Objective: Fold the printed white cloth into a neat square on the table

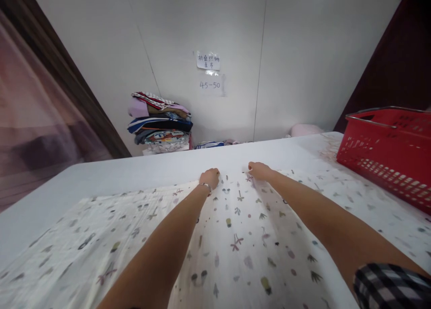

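Observation:
A thin white cloth printed with small palm trees, leaves and other motifs lies spread over the white table. Both my arms reach forward across it to its far edge. My left hand, with a bracelet at the wrist, is closed on that edge near the middle. A short way to the right, my right hand pinches the same edge between thumb and fingers. Light creases run through the cloth on the left side. Its near part goes out of view at the bottom.
A red plastic basket with a metal handle stands at the right on the table. Beyond the far edge is a stack of folded fabrics. Handwritten paper signs are taped to the wall. A sheer pink curtain hangs at left.

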A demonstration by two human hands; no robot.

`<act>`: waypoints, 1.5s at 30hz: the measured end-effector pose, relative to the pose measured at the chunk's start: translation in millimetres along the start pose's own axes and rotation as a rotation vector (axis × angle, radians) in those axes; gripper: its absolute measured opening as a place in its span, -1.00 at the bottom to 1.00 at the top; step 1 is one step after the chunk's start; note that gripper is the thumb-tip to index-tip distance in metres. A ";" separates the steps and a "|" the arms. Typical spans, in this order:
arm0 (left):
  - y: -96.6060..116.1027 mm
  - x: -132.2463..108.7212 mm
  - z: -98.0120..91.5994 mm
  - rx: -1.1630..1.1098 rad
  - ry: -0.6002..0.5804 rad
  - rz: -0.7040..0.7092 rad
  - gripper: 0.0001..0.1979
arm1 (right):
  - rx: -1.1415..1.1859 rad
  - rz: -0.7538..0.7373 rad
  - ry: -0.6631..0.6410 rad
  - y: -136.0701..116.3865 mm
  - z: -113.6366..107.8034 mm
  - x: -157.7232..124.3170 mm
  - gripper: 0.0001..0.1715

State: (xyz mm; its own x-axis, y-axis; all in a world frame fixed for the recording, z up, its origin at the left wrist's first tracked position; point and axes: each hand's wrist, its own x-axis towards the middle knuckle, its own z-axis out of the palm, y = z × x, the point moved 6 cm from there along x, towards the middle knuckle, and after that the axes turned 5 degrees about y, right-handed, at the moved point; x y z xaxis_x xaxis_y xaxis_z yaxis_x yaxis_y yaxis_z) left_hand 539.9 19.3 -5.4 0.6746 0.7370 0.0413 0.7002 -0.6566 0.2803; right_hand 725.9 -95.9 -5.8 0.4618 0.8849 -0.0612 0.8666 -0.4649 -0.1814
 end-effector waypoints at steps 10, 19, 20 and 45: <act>61.9 -27.3 10.2 0.052 0.119 0.386 -0.64 | 0.019 -0.007 0.077 2.5 0.3 -2.7 -0.72; 73.5 -41.9 46.4 0.083 -0.083 0.410 -0.34 | -0.049 0.387 0.162 179.4 -63.3 -67.3 -0.66; 72.1 -40.5 47.3 0.087 -0.072 0.415 -0.33 | -0.068 0.449 0.163 201.5 -66.2 -80.8 -0.65; 71.3 -38.1 47.9 0.144 -0.062 0.400 -0.32 | -0.200 0.596 0.345 277.7 -56.4 -96.9 -0.58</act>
State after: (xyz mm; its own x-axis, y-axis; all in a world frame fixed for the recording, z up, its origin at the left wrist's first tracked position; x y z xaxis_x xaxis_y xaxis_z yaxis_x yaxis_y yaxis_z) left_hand 575.3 -63.3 -32.9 0.9094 0.4114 0.0607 0.4028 -0.9078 0.1166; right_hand 932.6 -312.4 5.1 0.8724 0.4336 0.2256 0.4508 -0.8922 -0.0285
